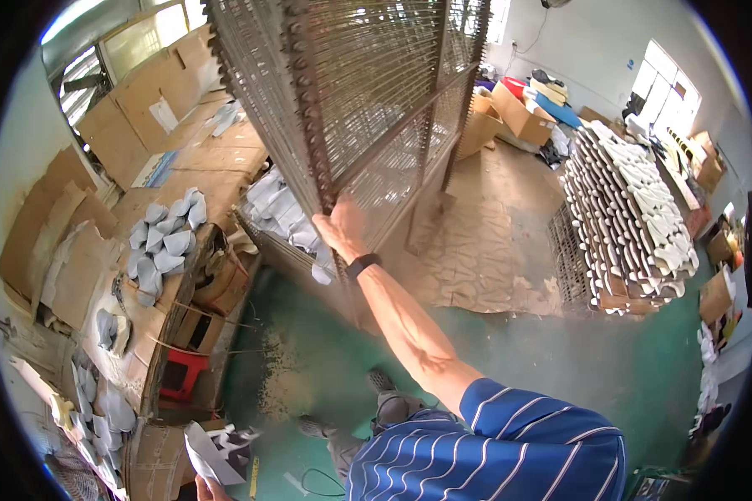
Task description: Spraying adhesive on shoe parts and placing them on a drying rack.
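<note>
A tall metal wire rack (376, 92) with many close-set shelves rises in front of me. My right hand (342, 230) is closed around its near lower corner post, and the fingers are a little blurred. At the bottom edge, only part of my left hand (212, 489) shows, pinching a pale grey curved piece (205, 451). More grey and white pieces (238, 447) lie right beside it, and I cannot tell whether the hand holds those too. Behind the rack's left side sits a pile of pale cupped pieces (280, 204).
A cardboard-covered workbench (221, 159) with grey cupped pieces (167, 230) runs along the left, a red stool (184, 373) under it. Flattened cardboard (476, 259) covers the floor beyond. A large stack of white pieces on racks (627, 217) and open cartons (522, 113) stand at right.
</note>
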### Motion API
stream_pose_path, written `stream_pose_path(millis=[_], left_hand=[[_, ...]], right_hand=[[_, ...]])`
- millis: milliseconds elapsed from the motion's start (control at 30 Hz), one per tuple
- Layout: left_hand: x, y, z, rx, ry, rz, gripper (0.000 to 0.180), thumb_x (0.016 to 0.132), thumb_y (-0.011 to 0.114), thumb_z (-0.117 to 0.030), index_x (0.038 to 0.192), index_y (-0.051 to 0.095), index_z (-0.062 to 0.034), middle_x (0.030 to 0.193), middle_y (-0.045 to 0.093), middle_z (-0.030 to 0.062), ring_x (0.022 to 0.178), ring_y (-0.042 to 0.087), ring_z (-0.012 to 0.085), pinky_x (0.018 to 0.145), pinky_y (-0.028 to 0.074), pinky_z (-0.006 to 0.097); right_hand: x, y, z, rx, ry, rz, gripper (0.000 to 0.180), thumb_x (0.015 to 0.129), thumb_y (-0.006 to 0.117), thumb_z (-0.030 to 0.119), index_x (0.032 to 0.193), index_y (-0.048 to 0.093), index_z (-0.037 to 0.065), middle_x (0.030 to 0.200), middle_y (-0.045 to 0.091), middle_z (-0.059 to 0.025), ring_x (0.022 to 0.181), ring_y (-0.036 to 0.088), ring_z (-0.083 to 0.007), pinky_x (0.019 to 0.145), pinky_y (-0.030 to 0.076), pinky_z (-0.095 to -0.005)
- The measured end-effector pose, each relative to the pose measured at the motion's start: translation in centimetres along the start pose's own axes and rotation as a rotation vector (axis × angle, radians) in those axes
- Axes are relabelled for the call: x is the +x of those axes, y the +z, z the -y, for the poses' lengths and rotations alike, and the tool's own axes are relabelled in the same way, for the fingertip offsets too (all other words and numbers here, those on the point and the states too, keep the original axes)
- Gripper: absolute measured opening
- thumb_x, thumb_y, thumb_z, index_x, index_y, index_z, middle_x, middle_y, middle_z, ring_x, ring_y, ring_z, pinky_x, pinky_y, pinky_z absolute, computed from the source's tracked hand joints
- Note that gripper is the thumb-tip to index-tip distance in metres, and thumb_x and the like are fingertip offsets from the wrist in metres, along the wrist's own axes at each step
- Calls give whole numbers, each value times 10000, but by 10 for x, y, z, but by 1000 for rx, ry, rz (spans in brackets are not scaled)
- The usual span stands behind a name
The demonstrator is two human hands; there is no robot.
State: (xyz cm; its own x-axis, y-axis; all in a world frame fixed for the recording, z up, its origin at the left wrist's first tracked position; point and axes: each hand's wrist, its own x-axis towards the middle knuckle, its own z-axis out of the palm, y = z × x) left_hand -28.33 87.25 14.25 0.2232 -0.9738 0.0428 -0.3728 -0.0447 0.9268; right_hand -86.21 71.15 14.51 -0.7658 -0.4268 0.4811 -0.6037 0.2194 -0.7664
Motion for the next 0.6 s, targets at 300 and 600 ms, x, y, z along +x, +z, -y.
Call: stream_pose_path(millis=[300,600], left_hand=[[-88,-19,15,-224,-226,-5,225,941,610,-163,1085,650,6,897,613,-7,811,523,81,671,376,225],[-129,-52,75,-296,-4,62,146,928,618,-100,936,672,35,962,600,-34,815,484,58,744,370,214]], right_hand=[[-52,-131,-39,52,33,149,361,703,660,257,884,653,-55,818,664,-254,774,657,-420,700,513,-477],[-120,-261,-110,324,42,50,431,769,664,148,1147,603,-49,1035,677,-109,941,622,-236,869,478,-361]])
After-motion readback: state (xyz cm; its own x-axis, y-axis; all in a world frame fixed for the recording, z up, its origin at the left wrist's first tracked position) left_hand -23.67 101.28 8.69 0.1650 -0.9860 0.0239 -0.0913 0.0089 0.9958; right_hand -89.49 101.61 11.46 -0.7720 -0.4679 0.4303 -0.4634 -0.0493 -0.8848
